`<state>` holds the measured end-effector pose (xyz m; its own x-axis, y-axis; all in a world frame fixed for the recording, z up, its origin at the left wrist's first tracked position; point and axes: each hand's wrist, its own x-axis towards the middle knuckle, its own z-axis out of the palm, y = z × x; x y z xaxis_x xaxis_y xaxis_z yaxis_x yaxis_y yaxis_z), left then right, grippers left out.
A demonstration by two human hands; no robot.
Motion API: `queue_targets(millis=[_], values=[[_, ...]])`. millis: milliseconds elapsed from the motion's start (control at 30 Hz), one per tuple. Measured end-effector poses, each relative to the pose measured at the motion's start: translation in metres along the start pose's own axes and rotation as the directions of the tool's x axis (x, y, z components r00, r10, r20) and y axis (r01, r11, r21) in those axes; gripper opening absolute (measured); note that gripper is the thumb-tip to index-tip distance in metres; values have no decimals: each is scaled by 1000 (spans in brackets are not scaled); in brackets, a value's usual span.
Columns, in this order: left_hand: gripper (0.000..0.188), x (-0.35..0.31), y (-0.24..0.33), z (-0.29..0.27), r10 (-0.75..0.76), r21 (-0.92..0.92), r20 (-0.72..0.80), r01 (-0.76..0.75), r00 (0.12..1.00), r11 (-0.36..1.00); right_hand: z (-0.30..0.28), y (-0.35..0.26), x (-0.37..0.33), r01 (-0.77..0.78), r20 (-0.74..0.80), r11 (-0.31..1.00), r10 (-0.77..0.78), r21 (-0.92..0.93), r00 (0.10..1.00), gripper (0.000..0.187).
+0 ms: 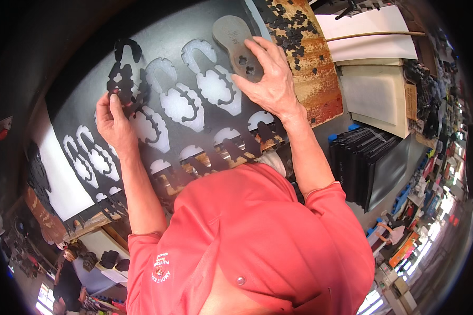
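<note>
My left hand (pixel 114 121) pinches a thin black cut-out piece (pixel 122 79) with curved arms and a cross-shaped hole, raised over the left of a dark sheet (pixel 142 50). My right hand (pixel 272 81) grips the right edge of a grey, sole-shaped cutting die (pixel 229 32), thumb near its lower end and fingers along the side. Dark cross-shaped openings show in the die's lower part. The die lies on or just above the sheet; I cannot tell which. Several sole-like openings (pixel 181 107) in the sheet show white beneath.
On the right, a worn brown board (pixel 318 79) carries many small black scraps (pixel 291 26). Beyond it are white sheets (pixel 370 34) and a pale box-like unit (pixel 373 94). A stack of black sheets (pixel 360 163) stands by my right elbow. White material (pixel 65 168) lies at left.
</note>
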<state>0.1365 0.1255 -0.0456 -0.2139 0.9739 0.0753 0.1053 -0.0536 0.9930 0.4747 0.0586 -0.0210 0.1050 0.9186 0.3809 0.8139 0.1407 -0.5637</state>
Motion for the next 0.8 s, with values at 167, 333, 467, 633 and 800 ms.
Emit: queue_targets(millis=[167,333,467,633,800], values=[[17,1,-1,1,31,-6,32,-31,999,1000,5,-11,23,14,49,988,-6,-155,999,77],[19,0,1,1,27,39,51,-29,998,999,-43,1,48,465,202,884,-447,-52,871,56],[18,0,2,2,17,14,60,-18,998,1000,-62,14,46,642,376,767,-591,-13,714,56],[18,-1,1,2,29,44,27,-30,999,999,-33,2,3,357,59,908,-377,218,924,48],[17,-1,2,1,15,39,26,-16,1000,999,-4,-17,-38,42,-57,998,-38,57,998,69]])
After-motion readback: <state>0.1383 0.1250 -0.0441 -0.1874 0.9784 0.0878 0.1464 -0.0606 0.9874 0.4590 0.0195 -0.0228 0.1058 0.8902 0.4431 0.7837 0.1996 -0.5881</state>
